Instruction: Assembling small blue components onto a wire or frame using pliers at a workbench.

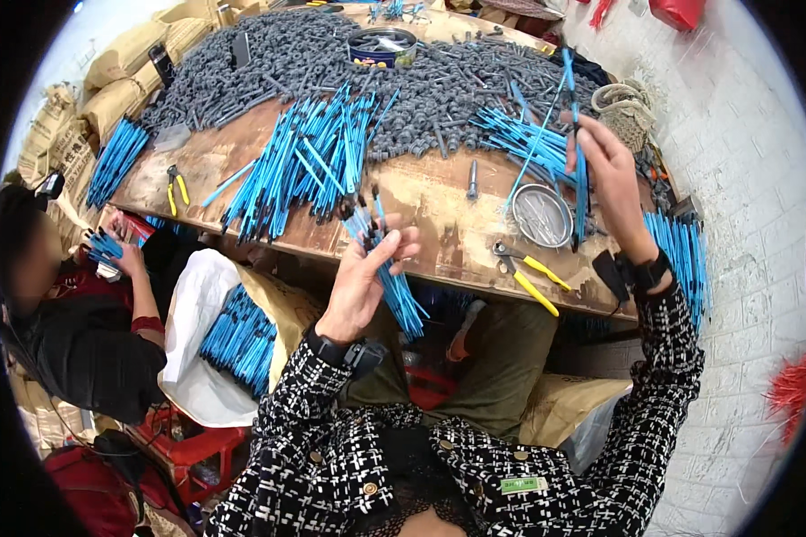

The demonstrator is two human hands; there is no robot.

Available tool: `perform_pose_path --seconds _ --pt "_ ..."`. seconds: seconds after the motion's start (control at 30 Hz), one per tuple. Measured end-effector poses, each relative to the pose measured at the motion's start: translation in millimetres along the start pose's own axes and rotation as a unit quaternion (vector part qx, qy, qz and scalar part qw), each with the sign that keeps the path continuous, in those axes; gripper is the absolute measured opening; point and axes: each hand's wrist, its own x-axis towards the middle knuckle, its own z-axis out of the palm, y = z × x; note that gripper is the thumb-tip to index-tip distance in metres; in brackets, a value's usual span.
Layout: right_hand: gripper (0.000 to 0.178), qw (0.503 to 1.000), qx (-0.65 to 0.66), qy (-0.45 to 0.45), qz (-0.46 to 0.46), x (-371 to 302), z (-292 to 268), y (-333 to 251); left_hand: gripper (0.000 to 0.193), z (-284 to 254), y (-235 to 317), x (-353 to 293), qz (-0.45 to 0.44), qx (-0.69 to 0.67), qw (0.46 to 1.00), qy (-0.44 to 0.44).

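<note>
Black-and-white woven sleeves [304,421] rise from the bottom of the frame over olive trousers [501,367]. At the centre, the left hand [358,291] has its grip closed round a bundle of blue sticks [403,300], slanting, with dark tips gathered at the upper end. Right of centre, the right hand [607,166] pinches a slim blue and black piece [581,197] between thumb and fingers, held nearly upright; whether it is one stick or several cannot be told.

At lower left, a pale-lined sack [185,358] holds more blue sticks [242,336], and beyond it another person's hand [131,257] grasps a few.

On the wooden tabletop [457,246], yellow-handled pliers [541,273] lie near the front edge, right of centre, just below a round tin [546,245] of thin pale pieces. A second pair of pliers [181,186] lies at left. A large spread of blue sticks [300,166] covers the left middle; a smaller pile [515,134] lies near the right hand. Farther back, a broad heap of grey parts [287,58] surrounds a dark tin [367,59].
</note>
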Motion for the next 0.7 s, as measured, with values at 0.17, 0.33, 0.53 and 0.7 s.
perform_pose_path --seconds 0.17,0.33,0.53,0.7 --pt "0.033 0.991 0.042 -0.108 0.071 -98 87 -9 0.033 35 -11 -7 0.023 0.110 0.993 -0.028" --pt "0.025 0.980 -0.079 -0.182 -0.022 -89 84 18 0.027 30 -14 -8 -0.017 -0.052 0.995 -0.087" --pt "0.015 0.851 -0.483 -0.170 -0.117 32 -4 129 0.030 14 -13 12 -0.123 -0.074 0.989 -0.047" --pt "0.013 0.827 -0.541 -0.110 -0.107 90 -16 183 0.032 -2 -16 31 -0.144 -0.035 0.988 -0.046"
